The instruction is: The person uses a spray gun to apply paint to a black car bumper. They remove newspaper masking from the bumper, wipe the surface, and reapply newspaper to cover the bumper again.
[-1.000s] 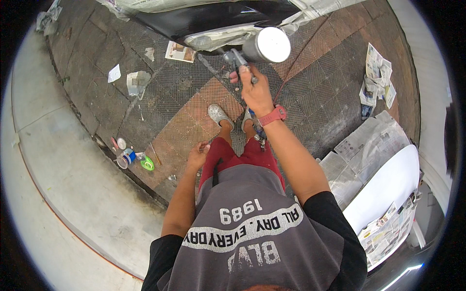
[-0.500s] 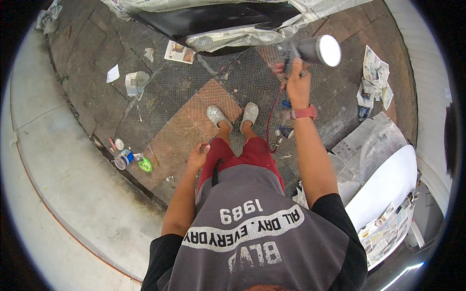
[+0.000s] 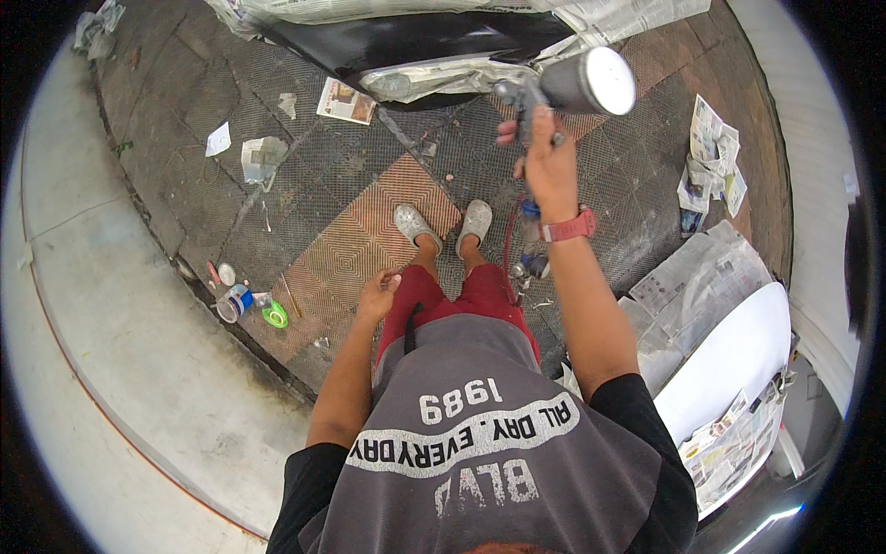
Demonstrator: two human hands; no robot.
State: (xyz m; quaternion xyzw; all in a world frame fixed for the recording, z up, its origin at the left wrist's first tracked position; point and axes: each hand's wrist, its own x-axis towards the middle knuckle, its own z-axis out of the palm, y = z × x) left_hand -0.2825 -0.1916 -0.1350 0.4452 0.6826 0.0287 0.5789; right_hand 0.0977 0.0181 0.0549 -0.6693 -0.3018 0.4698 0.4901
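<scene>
My right hand (image 3: 552, 171) grips a spray gun (image 3: 528, 106) by its handle, held out ahead of me. The gun's dark cup (image 3: 565, 85), with a white round end, tilts to the right. A red hose (image 3: 510, 240) and blue-and-metal fittings (image 3: 528, 231) hang below that hand. Just beyond the gun is a glossy black panel (image 3: 415, 44), masked round its edges with newspaper (image 3: 443, 76); the two are apart as far as I can tell. My left hand (image 3: 377, 295) hangs beside my red shorts with its fingers curled together, and nothing shows in it.
A white panel (image 3: 729, 355) on newspaper stands at the right. Crumpled newspaper (image 3: 711, 171) and paper scraps (image 3: 263, 159) lie on the ribbed floor mats (image 3: 360, 222). At the left, a blue-banded tub (image 3: 234, 303) and a green tape roll (image 3: 275, 315) sit near a pale ledge (image 3: 101, 268).
My right hand has moved the spray gun a little to the left and farther from me, closer to the black panel. The hose shifted with it. My left hand stays by my shorts.
</scene>
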